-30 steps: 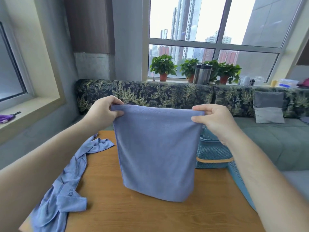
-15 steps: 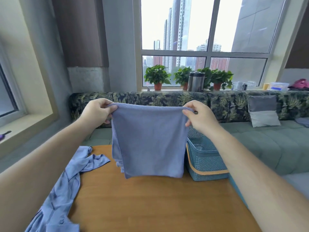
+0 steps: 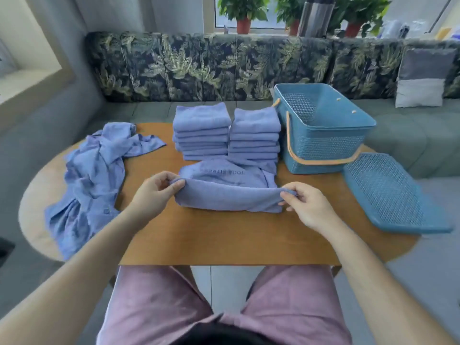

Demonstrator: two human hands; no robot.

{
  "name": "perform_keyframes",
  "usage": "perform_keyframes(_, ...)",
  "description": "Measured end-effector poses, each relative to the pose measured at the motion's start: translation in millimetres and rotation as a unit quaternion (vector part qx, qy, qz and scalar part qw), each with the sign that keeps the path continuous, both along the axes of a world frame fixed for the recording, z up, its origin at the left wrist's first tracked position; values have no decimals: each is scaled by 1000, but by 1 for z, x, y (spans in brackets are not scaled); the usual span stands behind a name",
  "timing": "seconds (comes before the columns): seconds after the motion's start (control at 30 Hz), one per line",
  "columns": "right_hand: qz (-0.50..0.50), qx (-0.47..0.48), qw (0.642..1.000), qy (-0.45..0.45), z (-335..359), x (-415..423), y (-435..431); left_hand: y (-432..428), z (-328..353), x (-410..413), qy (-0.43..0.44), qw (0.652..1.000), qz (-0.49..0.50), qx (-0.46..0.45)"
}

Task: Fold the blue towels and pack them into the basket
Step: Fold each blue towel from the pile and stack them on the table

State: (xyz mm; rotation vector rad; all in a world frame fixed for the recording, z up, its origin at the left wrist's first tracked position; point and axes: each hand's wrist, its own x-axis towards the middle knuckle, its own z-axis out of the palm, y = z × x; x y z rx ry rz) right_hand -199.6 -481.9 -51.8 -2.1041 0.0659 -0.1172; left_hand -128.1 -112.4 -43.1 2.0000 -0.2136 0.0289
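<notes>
A blue towel (image 3: pixel 227 197) lies folded over on the wooden table (image 3: pixel 224 240) in front of me. My left hand (image 3: pixel 155 192) pinches its left end and my right hand (image 3: pixel 307 205) pinches its right end. Behind it lies another blue cloth with dark lettering (image 3: pixel 224 174). Further back stand two stacks of folded blue towels, one on the left (image 3: pixel 201 130) and one on the right (image 3: pixel 255 133). The blue plastic basket (image 3: pixel 323 145) with an orange handle stands at the back right of the table, and no towel shows inside it.
A crumpled blue shirt (image 3: pixel 94 175) sprawls over the table's left side. The basket's perforated blue lid (image 3: pixel 390 192) lies at the right edge. A leaf-patterned sofa (image 3: pixel 199 66) runs behind the table, with potted plants (image 3: pixel 242 11) on the sill above.
The towel was held up in the air by its top corners; now it lies lowered and folded on the table. The view has tipped down, showing the stacks and my lap.
</notes>
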Motion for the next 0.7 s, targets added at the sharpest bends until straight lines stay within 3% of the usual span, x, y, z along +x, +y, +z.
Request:
perform_keyframes(0.13,13,3,1000,22,-46,-37,6,0,-49,-31,53,999,-5,2)
perform_keyframes(0.37,4,-15,1000,1,-61,-65,3,16,-71,-53,89,994,-67,-20)
perform_keyframes(0.53,-9,-134,991,-17,-65,-69,3,13,-68,-57,110,985,-133,-13)
perform_keyframes(0.6,-48,-223,969,-92,-65,-63,9,8,-71,-51,69,987,-131,56)
perform_keyframes(0.7,-30,-302,937,-171,-59,-46,35,-10,-77,-37,-104,961,-98,239)
